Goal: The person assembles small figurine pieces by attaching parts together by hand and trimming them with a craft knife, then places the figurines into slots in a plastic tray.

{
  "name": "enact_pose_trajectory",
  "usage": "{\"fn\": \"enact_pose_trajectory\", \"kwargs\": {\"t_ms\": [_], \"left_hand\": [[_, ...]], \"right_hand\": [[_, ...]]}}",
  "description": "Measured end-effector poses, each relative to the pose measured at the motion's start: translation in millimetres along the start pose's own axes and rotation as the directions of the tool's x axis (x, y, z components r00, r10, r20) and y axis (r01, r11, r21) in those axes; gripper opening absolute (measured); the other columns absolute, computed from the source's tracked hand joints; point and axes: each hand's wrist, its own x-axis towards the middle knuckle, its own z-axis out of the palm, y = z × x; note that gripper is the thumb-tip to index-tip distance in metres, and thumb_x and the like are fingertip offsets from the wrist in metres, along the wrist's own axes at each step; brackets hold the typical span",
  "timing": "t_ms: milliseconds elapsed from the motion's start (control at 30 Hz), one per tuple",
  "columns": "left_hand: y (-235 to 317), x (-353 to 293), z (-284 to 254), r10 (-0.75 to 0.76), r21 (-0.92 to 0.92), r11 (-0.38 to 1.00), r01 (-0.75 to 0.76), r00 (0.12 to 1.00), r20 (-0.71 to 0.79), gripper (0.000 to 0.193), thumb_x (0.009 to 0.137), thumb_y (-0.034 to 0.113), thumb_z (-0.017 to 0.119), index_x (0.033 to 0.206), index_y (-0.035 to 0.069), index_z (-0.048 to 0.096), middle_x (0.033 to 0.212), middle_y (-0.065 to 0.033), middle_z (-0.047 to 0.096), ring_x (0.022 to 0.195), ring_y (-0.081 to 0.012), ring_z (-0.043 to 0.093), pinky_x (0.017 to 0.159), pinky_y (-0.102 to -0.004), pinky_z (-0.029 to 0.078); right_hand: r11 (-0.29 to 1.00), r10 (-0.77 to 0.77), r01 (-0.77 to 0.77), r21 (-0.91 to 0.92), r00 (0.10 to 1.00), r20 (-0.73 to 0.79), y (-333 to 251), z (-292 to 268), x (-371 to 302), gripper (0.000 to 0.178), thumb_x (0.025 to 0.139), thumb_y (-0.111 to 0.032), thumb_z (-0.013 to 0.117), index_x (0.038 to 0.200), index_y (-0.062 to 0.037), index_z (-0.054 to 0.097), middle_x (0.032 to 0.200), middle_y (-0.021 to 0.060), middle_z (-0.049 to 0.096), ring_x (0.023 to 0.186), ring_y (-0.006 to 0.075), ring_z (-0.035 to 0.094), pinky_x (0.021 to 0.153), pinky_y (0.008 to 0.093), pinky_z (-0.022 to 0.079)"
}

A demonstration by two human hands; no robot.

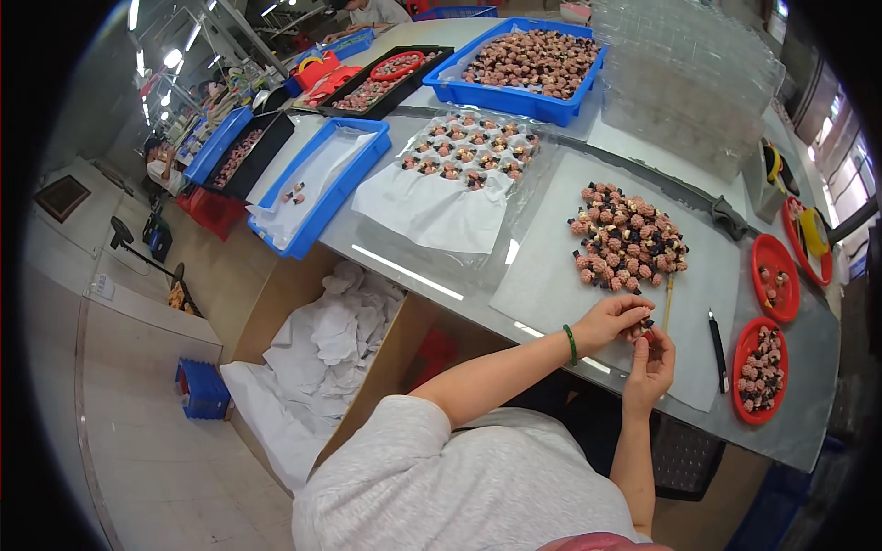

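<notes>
Above the table's near edge, the left hand [614,323], with a dark green beaded bracelet [571,345] on its wrist, and the right hand [650,369] meet, their fingertips clamped on a small pink, knobbly piece with dark and pale bits [647,324]. Fingers cover much of it, so its exact shape cannot be told.

Just beyond the hands, a thin yellowish stick [669,301] points toward a loose heap of pink, bumpy balls with black and cream bits [627,241], all on a flat white sheet [537,280]. A slim black pen-shaped tool [718,354] lies right of the stick. Further right, an oval red plastic dish [740,356] holds more of the balls; behind it, a second red plastic dish [770,248] holds only a few.

Left of the heap, similar pieces sit in rows on white paper [432,213]. Beyond them stands a full rectangular blue plastic tray [501,99], near a tall stack of clear plastic trays [680,83]. Below the table's left side, an open brown cardboard box [366,372] holds crumpled white paper [335,321].
</notes>
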Motion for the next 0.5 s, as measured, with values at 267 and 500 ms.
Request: {"fn": "enact_pose_trajectory", "kwargs": {"t_ms": [267, 500], "left_hand": [[-7.0, 4.5, 0.5, 0.042, -0.05, 0.998, -0.041, 0.999, 0.011, 0.025, 0.088, 0.017, 0.048, 0.104, -0.002, 0.05, 0.074, -0.001, 0.053, 0.061, -0.0059, 0.05, 0.053, -0.0199, 0.043], [-2.7, 2.5, -1.2, -0.009, -0.075, 0.997, 0.011, 0.999, 0.033, 0.025, 0.088, 0.015, 0.048, 0.108, 0.0, 0.05, 0.08, -0.0008, 0.053, 0.065, -0.0053, 0.048, 0.058, -0.0193, 0.042]], "right_hand": [[0.999, -0.036, 0.035, -0.042, 0.999, -0.017, 3.8, -3.2, -1.1, 0.024, 0.085, -0.005, 0.051, 0.108, 0.0017, 0.048, 0.096, 0.0055, 0.053, 0.084, 0.0101, 0.051, 0.073, 0.0219, 0.042], [0.998, -0.006, 0.004, -0.061, 1.0, -0.024, 3.7, -3.5, -0.8, 0.022, 0.083, 0.0, 0.051, 0.105, 0.0028, 0.048, 0.097, 0.0071, 0.051, 0.085, 0.0123, 0.051, 0.077, 0.0231, 0.042]]}}
